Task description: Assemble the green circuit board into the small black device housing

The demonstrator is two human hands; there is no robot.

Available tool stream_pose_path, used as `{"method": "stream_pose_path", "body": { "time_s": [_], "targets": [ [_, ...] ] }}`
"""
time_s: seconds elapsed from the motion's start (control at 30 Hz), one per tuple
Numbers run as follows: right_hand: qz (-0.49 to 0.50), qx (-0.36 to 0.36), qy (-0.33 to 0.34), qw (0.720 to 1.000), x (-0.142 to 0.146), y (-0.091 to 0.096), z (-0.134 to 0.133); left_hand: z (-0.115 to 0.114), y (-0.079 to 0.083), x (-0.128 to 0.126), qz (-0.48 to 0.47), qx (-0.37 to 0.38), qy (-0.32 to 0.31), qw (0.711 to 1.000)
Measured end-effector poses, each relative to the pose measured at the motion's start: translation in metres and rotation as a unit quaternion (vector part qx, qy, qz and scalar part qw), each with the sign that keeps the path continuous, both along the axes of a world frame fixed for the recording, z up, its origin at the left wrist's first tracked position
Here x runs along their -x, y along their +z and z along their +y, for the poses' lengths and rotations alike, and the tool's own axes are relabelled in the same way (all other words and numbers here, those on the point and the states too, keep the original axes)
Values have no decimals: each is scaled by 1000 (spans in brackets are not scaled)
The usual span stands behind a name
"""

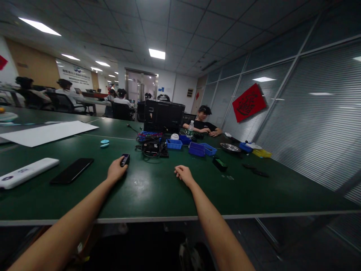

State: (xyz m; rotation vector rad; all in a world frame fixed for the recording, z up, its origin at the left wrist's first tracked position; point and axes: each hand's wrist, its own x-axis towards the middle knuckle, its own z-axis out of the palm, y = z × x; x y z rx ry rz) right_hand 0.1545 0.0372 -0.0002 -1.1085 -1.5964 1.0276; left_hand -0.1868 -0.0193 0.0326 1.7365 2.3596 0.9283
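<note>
My left hand (116, 171) rests on the green table, its fingers round a small black device (125, 160) with what looks like a little screen on top. To its left lie a black smartphone (72, 170) and a long white device (29, 172). Nearer the table's middle, my right hand (184, 174) lies with its fingers curled together and nothing visible in them. Beyond both hands sit a black boxy device with cables (150, 147) and a blue tray (174, 143).
A black monitor (163, 116) stands behind the cables. Blue bins (196, 149), a water bottle (190, 128), a black box with a green top (219, 164), and a metal plate (230, 147) spread rightward. White paper (50, 132) lies left. Another person (207, 122) sits across the table.
</note>
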Motion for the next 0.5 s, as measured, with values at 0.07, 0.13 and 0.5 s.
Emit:
{"method": "stream_pose_path", "body": {
  "time_s": [0.07,0.13,0.5],
  "targets": [
    [0,4,-2,1000,0,1,0,-4,4,24,4,13,34,999],
    [-2,5,-3,1000,0,1,-1,-8,6,46,4,22,62,998],
    [-21,8,-3,1000,-1,0,1,-20,8,84,-4,14,159,987]
  ]
}}
